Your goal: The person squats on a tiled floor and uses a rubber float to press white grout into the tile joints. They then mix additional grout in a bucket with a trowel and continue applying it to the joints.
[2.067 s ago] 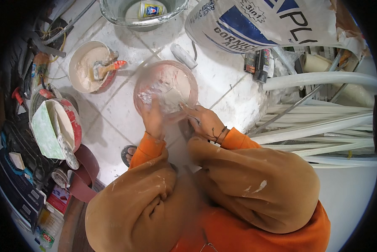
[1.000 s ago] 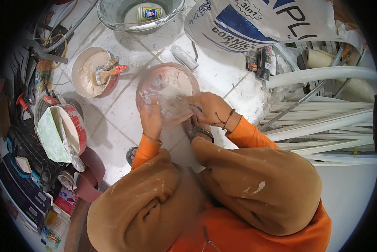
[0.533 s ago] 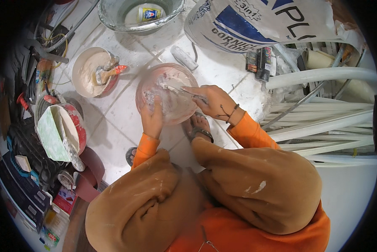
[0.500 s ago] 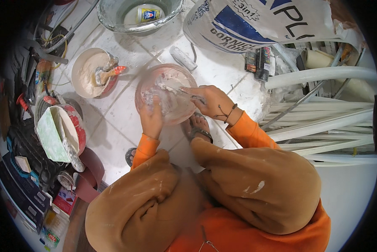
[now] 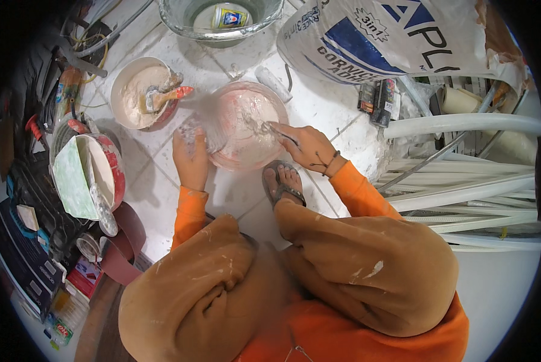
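Observation:
A round, pinkish see-through bowl point(image 5: 273, 101) with whitish wet paste inside stands on the floor ahead of my feet. My right hand point(image 5: 310, 148) is closed round the dark handle of a slim spatula point(image 5: 290, 137), whose paste-smeared end reaches over the bowl. Just left of the bowl, my left hand point(image 5: 191, 158) has its fingers curled about a whitish, see-through thing point(image 5: 213, 136), too blurred to name. Left of the bowl sits a white bucket point(image 5: 118, 107) of pale paste, with a brush point(image 5: 162, 99) with an orange-red handle end lying in it.
A grey tub point(image 5: 177, 27) holding a can point(image 5: 229, 18) stands at the back. Beside it leans a large white sack point(image 5: 355, 45). White trim strips point(image 5: 463, 187) pile up at right. At left are a red-and-white bucket point(image 5: 115, 166) with a green board point(image 5: 74, 181), and cluttered tools.
My left hand has moved left, off the bowl, with the whitish thing. The spatula remains in my right hand over the bowl. The whole view has shifted slightly.

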Motion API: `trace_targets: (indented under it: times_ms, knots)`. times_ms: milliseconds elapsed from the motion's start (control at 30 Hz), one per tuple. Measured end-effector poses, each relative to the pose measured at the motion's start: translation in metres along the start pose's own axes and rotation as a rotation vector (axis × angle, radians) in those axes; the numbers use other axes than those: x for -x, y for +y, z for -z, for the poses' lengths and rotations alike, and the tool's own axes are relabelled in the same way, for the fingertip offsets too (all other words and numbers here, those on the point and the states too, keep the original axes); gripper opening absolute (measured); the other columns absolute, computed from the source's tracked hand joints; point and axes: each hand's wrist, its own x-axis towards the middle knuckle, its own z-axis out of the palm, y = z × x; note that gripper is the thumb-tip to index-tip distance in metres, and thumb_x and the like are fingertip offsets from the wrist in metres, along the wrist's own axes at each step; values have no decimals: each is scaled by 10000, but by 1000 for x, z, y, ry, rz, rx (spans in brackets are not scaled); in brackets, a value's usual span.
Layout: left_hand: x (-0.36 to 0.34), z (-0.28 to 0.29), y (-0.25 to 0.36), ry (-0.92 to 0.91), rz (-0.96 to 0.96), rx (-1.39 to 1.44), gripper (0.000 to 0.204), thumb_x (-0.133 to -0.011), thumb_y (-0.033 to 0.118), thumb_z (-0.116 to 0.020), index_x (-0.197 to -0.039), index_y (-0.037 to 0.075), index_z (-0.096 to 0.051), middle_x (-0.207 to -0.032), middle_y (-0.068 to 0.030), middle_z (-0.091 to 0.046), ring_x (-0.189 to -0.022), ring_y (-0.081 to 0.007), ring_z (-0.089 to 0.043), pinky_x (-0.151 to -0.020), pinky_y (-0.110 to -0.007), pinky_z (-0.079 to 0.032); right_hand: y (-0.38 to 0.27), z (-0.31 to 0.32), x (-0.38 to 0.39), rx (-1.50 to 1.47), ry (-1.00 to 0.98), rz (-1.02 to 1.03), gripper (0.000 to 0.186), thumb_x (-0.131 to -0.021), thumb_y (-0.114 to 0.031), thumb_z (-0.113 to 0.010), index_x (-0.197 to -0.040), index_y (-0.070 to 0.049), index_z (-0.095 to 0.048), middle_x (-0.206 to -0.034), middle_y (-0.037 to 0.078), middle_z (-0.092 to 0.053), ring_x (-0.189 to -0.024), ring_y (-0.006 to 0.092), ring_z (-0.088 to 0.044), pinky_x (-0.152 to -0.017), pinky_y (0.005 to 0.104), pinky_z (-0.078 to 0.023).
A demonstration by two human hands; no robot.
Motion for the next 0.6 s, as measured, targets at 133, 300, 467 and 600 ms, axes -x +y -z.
trace_targets:
  times_ms: [133, 300, 467, 600]
  knots:
    - [-8, -5, -16, -175, 60, 69, 367, -1027, 240, -619, -1228, -67, -637, -1057, -102, -714, -983, -176, -636, -921, -325, -492, -9, -6, 4, 256, -163, -1, 458, -946, -307, -562, -1392, -211, -615, -913, 209, -712, -830, 405, -692, -757, 498, -557]
    - [-8, 0, -42, -499, 451, 237, 389, -1012, 226, -645, -1273, -61, -614, -1128, -94, -703, -1025, -151, -620, -931, -296, -487, 5, 6, 23, 187, -327, 116, 475, -933, -200, -564, -1406, -187, -609, -1033, 186, -738, -917, 395, -701, -818, 438, -573]
    - [3, -31, 16, -296, 193, 386, 359, -1010, 220, -644, -1245, -50, -633, -1142, -117, -707, -1060, -167, -631, -943, -308, -492, 47, -5, 24, -179, -22, 193, 453, -966, -182, -572, -1418, -183, -593, -1047, 224, -711, -883, 383, -692, -801, 432, -565]
    - [4, -41, 9, -186, -11, 122, 350, -994, 213, -654, -1205, -65, -640, -1109, -174, -721, -1029, -202, -656, -923, -334, -502, 32, -16, 43, 309, -16, 100, 553, -947, -214, -602, -1486, -302, -518, -996, 137, -625, -796, 314, -665, -668, 414, -568]
